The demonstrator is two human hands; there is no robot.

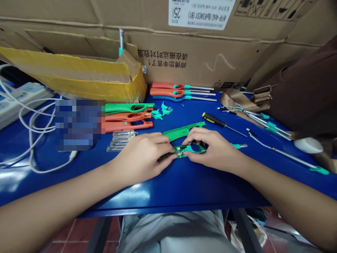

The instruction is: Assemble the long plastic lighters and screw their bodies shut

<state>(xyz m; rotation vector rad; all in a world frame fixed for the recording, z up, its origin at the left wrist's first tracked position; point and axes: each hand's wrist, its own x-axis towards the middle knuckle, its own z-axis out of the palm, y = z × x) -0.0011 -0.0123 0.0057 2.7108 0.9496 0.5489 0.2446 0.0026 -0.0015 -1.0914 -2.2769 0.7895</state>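
Observation:
Low over the blue table, my left hand (150,154) and my right hand (210,147) close on a green lighter half-shell (181,154) from its two ends. Inside the shell sit small white parts and a teal trigger piece (192,149) at my right fingers. A metal tube with a teal collar (238,146) sticks out past my right hand. Just behind lies a second green half-shell (184,130). Clear plastic fuel tanks (122,140) lie beside my left hand. My left fingertips are partly hidden by the shell.
Orange and green casings (126,121), teal triggers (162,110) and several finished-looking lighters (181,91) lie at the back. A screwdriver (213,119) and metal tubes with wires (284,156) lie right. White cables (34,140) and a yellow-taped box (105,77) stand left.

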